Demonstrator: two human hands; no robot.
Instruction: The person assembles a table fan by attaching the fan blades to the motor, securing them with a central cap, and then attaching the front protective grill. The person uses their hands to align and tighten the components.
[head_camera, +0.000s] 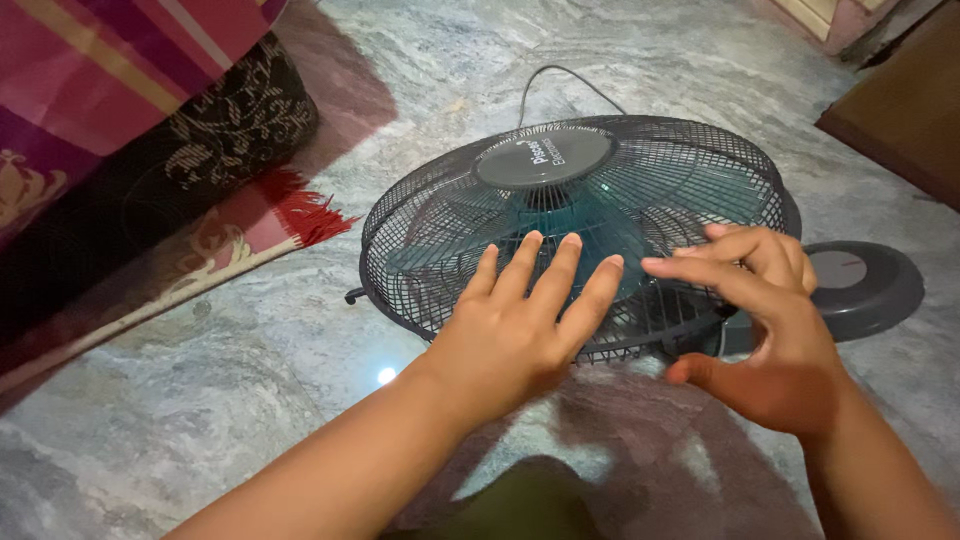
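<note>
A table fan lies face up on the marble floor, its dark wire grille (450, 215) covering teal blades (610, 215) and a grey round centre cap (545, 158). My left hand (525, 320) rests flat on the near part of the grille, fingers spread. My right hand (765, 320) hovers at the grille's near right edge, fingers curled and apart, holding nothing. The fan's round grey base (865, 285) sticks out to the right behind my right hand.
A black cord (560, 75) runs off behind the fan. A rug with red fringe (300, 210) and a dark patterned cushion (240, 120) under striped cloth (110, 60) lie at the left. Brown furniture (905, 110) stands at the far right.
</note>
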